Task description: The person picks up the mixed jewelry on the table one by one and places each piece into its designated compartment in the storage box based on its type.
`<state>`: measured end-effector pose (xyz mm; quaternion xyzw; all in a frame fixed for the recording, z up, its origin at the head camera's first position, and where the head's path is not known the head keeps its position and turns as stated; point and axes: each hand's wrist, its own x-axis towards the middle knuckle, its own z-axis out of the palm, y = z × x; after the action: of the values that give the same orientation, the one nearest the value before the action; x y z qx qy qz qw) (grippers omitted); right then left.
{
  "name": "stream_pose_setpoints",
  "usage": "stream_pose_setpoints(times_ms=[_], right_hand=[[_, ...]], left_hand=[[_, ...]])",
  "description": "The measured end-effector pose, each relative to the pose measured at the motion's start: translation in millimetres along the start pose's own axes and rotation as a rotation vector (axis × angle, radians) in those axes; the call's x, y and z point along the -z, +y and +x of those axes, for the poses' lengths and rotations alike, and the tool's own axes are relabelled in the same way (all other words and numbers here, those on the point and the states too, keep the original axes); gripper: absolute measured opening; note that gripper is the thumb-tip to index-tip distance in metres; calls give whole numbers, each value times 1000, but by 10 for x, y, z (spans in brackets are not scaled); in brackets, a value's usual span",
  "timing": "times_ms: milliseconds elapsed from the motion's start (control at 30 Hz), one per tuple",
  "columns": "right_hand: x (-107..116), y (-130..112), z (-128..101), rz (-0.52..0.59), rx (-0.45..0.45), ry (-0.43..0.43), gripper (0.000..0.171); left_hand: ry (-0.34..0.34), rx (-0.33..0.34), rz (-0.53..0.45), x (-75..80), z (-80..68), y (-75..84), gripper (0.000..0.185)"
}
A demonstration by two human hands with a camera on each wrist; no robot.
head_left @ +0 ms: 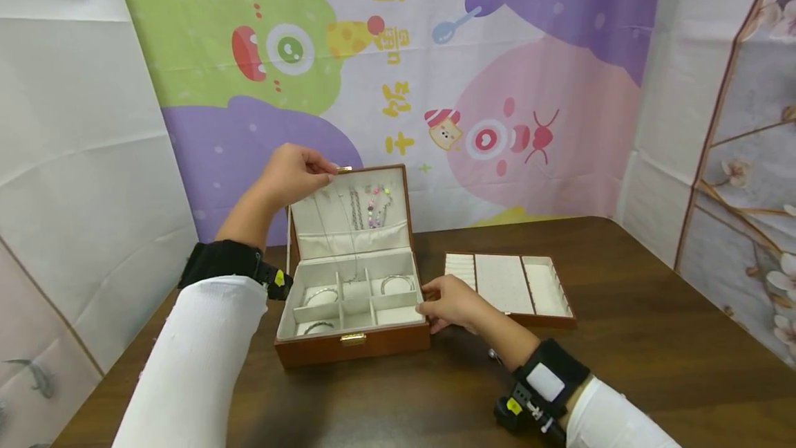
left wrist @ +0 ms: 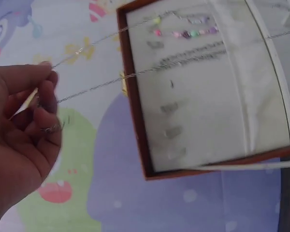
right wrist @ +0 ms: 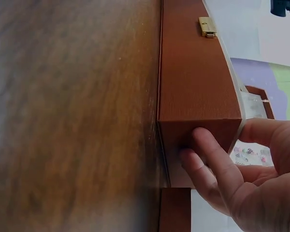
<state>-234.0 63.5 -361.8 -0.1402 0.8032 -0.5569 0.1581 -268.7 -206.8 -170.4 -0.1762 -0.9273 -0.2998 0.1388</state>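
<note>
From the head, the left hand pinches a thin chain above the open box on the counter. The right hand holds the box's right side, near a tray.

Left wrist: curled fingers pinch the chain beside the lid.

Right wrist: fingers press the box corner.

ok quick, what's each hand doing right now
Left hand: pinching a thin silver chain necklace by the open lid.
Right hand: gripping the right side of the brown wooden jewellery box.
</note>
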Motion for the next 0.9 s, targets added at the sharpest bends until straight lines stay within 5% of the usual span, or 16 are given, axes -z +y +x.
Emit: stream_pose_setpoints(times_ms=[500, 900], right_hand=[[6, 29, -18, 23, 13, -5, 51], [4, 29, -19, 1, 27, 0, 51]], left_hand=[[254, 5, 113, -64, 291, -279, 19], [266, 87, 134, -339, 352, -619, 14]])
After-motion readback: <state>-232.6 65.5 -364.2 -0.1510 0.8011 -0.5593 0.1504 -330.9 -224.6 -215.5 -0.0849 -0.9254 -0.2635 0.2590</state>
